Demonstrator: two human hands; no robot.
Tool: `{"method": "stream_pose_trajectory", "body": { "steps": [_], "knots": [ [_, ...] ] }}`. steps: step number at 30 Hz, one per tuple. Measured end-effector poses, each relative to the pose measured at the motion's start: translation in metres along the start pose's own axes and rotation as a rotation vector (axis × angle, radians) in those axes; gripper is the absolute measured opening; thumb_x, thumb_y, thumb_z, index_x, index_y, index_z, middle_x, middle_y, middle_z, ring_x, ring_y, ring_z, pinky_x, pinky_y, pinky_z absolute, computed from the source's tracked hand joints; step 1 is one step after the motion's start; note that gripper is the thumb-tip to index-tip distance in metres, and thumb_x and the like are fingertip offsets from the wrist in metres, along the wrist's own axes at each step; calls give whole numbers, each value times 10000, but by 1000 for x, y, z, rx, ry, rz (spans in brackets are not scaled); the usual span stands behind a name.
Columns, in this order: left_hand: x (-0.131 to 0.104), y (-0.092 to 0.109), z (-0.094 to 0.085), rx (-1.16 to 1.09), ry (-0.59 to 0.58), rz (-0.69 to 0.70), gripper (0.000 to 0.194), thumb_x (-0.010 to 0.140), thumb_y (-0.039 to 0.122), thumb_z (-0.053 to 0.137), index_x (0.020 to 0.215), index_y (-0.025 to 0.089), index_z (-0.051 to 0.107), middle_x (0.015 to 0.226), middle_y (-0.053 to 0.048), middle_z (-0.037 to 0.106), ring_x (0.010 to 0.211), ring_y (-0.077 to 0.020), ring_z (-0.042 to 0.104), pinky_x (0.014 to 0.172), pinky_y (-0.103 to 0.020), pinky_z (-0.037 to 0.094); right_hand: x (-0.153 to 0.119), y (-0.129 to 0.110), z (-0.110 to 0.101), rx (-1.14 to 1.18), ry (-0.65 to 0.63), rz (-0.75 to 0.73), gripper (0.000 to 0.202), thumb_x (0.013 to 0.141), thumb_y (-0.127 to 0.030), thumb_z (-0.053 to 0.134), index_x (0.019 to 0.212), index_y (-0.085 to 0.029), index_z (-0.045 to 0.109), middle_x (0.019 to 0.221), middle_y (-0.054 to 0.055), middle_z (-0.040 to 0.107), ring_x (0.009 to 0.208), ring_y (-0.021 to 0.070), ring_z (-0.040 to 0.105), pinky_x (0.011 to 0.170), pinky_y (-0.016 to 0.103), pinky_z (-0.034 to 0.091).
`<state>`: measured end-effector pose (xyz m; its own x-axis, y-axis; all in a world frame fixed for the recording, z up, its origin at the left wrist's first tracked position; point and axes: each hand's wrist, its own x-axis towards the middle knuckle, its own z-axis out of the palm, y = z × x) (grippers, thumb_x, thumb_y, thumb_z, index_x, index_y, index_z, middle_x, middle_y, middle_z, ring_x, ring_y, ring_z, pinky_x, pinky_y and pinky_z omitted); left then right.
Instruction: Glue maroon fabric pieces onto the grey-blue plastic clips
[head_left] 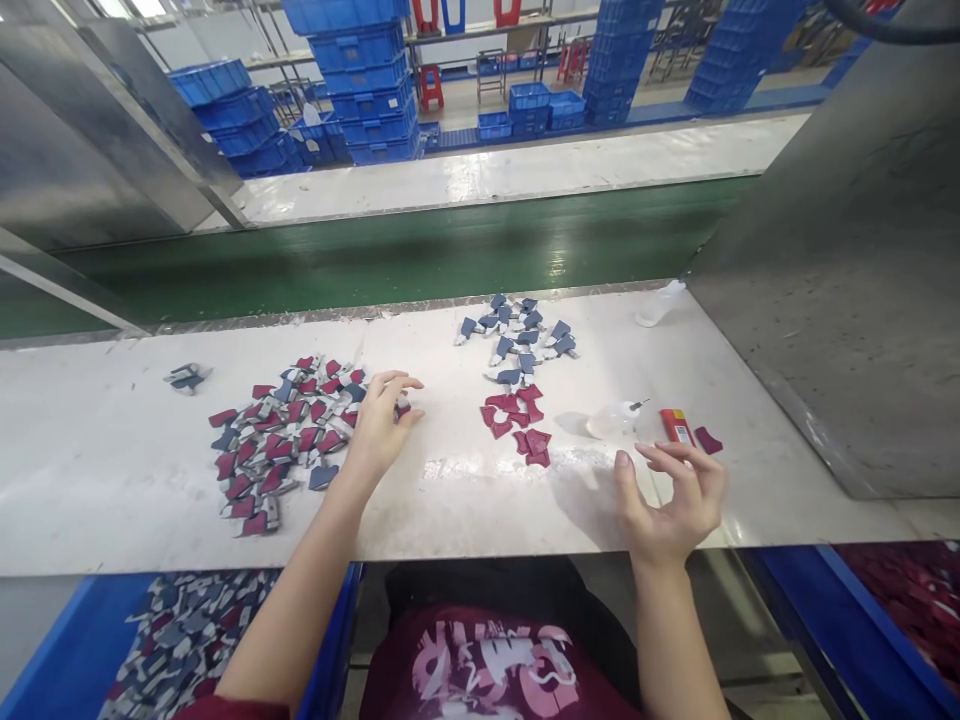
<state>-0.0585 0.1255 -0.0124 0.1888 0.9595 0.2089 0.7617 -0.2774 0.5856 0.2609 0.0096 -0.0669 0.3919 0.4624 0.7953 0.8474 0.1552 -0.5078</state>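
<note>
My left hand (pixel 382 422) is over the white worktop, thumb and fingers apart. A small red-and-grey part (pixel 403 408) shows between them, partly hidden by the thumb; contact with it is unclear. Just left of that hand spreads a pile of assembled red, blue and grey parts (pixel 300 425). My right hand (pixel 671 500) is raised with curved, parted fingers and nothing between them. Near it are a clear squeeze bottle with a thin needle tip (pixel 611 420), a red-and-yellow packet (pixel 677 427) and one flat dark red piece (pixel 708 440). Loose red pieces (pixel 534 442) lie between my hands.
Blue-and-white parts (pixel 525 340) sit behind the red pieces. Another translucent bottle (pixel 660 303) stands near the metal panel (pixel 847 280) at right. Beyond the worktop (pixel 465 510) runs a green belt (pixel 450 250). Blue bins of parts (pixel 67 650) flank my lap.
</note>
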Motion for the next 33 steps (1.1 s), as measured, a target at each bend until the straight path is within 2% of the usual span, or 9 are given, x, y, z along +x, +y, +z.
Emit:
{"method": "stream_pose_trajectory", "body": {
  "steps": [6, 10, 13, 16, 20, 23, 28, 30, 33],
  "knots": [
    [26, -20, -2, 39, -70, -7, 147, 836, 254, 596, 962, 213, 658, 1356, -102, 503, 1017, -236, 616, 957, -412, 498, 3, -3, 0, 12, -67, -32, 184, 785, -243, 768, 950, -211, 695, 1014, 77, 556, 926, 234, 629, 697, 378, 588],
    [40, -33, -13, 90, -114, -15, 145, 863, 294, 587, 936, 200, 670, 1157, -105, 566, 967, -234, 607, 965, -422, 489, 5, -4, 1, 8, -107, -64, 168, 793, -242, 760, 948, -210, 703, 1036, 89, 551, 982, 255, 626, 715, 391, 598],
    [51, -38, -19, -3, -205, -30, 178, 853, 355, 618, 942, 209, 667, 1108, -98, 571, 1043, -248, 584, 920, -381, 518, 5, -3, 2, 25, -131, -76, 180, 795, -242, 752, 970, -219, 714, 1057, 88, 543, 1006, 259, 622, 734, 397, 604],
    [66, -42, -24, -7, -306, 60, 177, 866, 328, 598, 975, 209, 670, 1209, -109, 548, 1146, -260, 554, 1009, -410, 474, 5, -3, 3, 25, -186, -54, 215, 800, -276, 748, 1009, -228, 732, 1157, 110, 505, 1127, 304, 570, 753, 417, 601],
    [85, -32, -27, 196, -161, 147, 201, 883, 248, 578, 1054, 198, 672, 1281, -127, 510, 1291, -319, 449, 1136, -510, 322, 5, -6, 5, -5, -339, -11, 250, 835, -376, 718, 1056, -264, 749, 1435, 121, 357, 1335, 390, 371, 865, 532, 561],
    [86, -3, -10, 186, -91, 192, 208, 928, 253, 547, 1090, 174, 654, 1227, -130, 555, 1242, -301, 491, 1111, -479, 358, 4, -3, 8, -12, -423, -26, 267, 867, -396, 680, 1101, -284, 742, 1498, 109, 307, 1365, 401, 305, 921, 587, 517],
    [72, 51, 55, 49, -300, 331, 318, 895, 253, 647, 1188, 138, 602, 1216, -160, 585, 1189, -313, 541, 1022, -454, 446, -3, 7, 16, -57, -519, -65, 421, 891, -462, 621, 1270, -280, 650, 1293, 146, 433, 1294, 389, 343, 969, 643, 436],
    [71, 58, 77, 10, -314, 357, 309, 873, 192, 668, 1172, 152, 600, 1212, -154, 571, 1156, -310, 558, 985, -443, 471, -4, 9, 17, -62, -523, -71, 465, 886, -465, 620, 1309, -270, 617, 1210, 140, 456, 1266, 382, 366, 953, 622, 449],
    [77, 57, 94, -25, -294, 337, 231, 862, 122, 656, 1085, 164, 609, 1197, -146, 544, 1123, -304, 570, 948, -434, 491, -2, 9, 16, -69, -467, -119, 483, 869, -430, 639, 1316, -250, 608, 1108, 124, 485, 1178, 355, 453, 907, 557, 492]
  ]
}}
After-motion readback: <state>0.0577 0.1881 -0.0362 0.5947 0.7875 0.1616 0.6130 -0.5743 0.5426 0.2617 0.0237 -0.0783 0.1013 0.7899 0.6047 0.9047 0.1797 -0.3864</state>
